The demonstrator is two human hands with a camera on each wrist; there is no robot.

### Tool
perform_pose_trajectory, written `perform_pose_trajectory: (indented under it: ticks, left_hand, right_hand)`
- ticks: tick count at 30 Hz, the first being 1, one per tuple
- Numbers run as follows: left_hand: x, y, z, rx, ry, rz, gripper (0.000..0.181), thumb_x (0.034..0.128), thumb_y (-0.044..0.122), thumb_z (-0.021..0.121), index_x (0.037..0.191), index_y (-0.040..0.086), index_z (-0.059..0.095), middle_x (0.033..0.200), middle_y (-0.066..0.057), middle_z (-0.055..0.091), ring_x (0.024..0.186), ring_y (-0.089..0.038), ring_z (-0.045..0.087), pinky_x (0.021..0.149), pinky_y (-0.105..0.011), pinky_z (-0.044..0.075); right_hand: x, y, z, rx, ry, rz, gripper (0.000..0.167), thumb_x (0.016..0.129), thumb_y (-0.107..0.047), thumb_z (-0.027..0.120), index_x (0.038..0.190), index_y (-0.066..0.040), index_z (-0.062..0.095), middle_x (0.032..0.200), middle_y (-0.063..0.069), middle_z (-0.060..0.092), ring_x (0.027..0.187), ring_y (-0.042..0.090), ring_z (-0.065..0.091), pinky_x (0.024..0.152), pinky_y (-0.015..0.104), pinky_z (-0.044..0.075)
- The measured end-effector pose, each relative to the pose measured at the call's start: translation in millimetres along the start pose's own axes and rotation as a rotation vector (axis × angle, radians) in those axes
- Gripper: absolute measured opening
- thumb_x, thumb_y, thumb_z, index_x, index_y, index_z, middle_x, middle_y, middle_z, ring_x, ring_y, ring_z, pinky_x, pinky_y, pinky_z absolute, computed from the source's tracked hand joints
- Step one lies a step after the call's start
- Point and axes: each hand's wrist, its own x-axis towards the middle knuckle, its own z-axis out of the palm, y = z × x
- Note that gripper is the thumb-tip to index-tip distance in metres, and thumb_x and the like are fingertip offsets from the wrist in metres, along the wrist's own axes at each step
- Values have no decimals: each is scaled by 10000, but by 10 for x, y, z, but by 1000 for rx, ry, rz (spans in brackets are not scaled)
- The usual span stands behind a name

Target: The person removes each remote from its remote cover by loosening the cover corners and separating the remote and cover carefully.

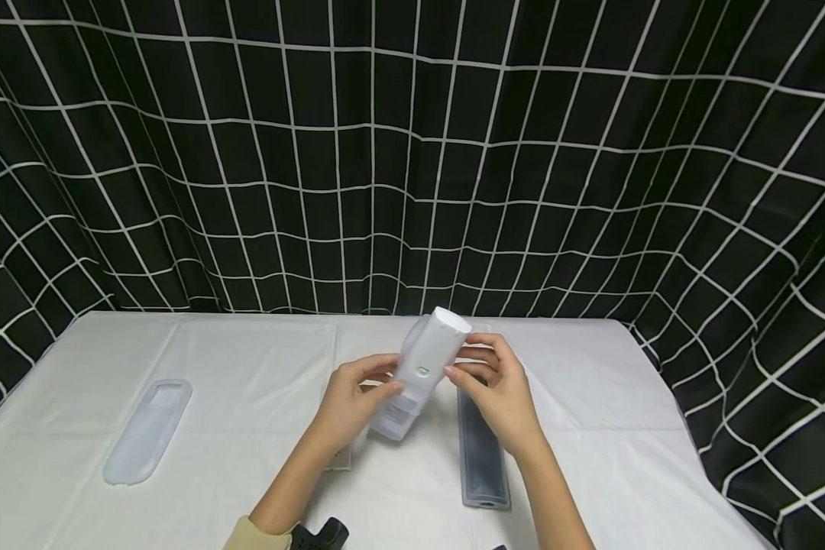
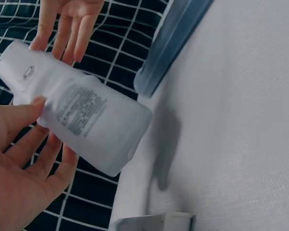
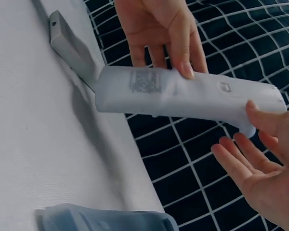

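A white remote control (image 1: pixel 431 359) with a printed label on its back is held tilted above the table, partly inside a translucent soft sleeve. My left hand (image 1: pixel 347 397) grips it around the middle, thumb on the label side and fingers beneath. At the upper end, my right hand (image 1: pixel 505 393) pinches the remote's edge between thumb and fingers. There a loose fold of the sleeve (image 3: pixel 246 129) hangs off the side, as the right wrist view shows. The remote's front face is hidden in the wrist views.
A translucent cover (image 1: pixel 147 431) lies on the left of the white-clothed table (image 1: pixel 247 367). Below my right hand lies a dark remote (image 1: pixel 483 451) in a clear cover. A pale slim box-like thing (image 3: pixel 70 45) is partly hidden under my left hand. Black gridded cloth (image 1: pixel 371 153) hangs behind.
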Motion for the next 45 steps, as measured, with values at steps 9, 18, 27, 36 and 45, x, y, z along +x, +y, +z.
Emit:
perform_pose_trajectory:
  ticks: [9,18,27,36,45]
  left_hand:
    - [4,66,-49,17,3,23,319,935,-28,741,1254,-40,734,1148,-175,761,1043,-290,697,869,-320,614]
    - [11,94,-89,79,-43,61,309,946,-8,738,1255,-8,744,1179,-167,762,1079,-313,699,910,-378,604]
    - [8,130,-126,95,-77,51,312,965,21,727,1277,16,744,1232,-151,758,1102,-298,694,921,-353,584]
    - [-4,162,-197,96,-95,40,254,971,62,738,1220,38,779,1205,-134,771,962,-231,703,795,-290,582]
    - [0,154,-229,95,-64,49,218,943,75,782,1160,56,804,1141,-102,788,990,-194,705,823,-275,580]
  right_hand:
    - [-12,-90,-67,-28,47,-62,456,930,76,744,1337,25,545,1300,211,645,1016,55,701,901,213,594]
    - [-24,-138,-115,-13,58,-106,456,919,86,750,1343,29,592,1195,116,667,958,82,681,830,206,589]
    - [-45,-171,-164,-29,-30,-99,530,934,38,761,1429,-40,591,1180,186,678,1013,111,701,843,222,602]
    - [-52,-195,-219,-74,-92,-80,481,921,28,778,1374,-23,624,1073,188,655,974,105,705,800,257,620]
    - [-45,-183,-219,-36,-58,-40,467,890,104,764,1323,38,602,990,151,620,938,145,723,782,288,645]
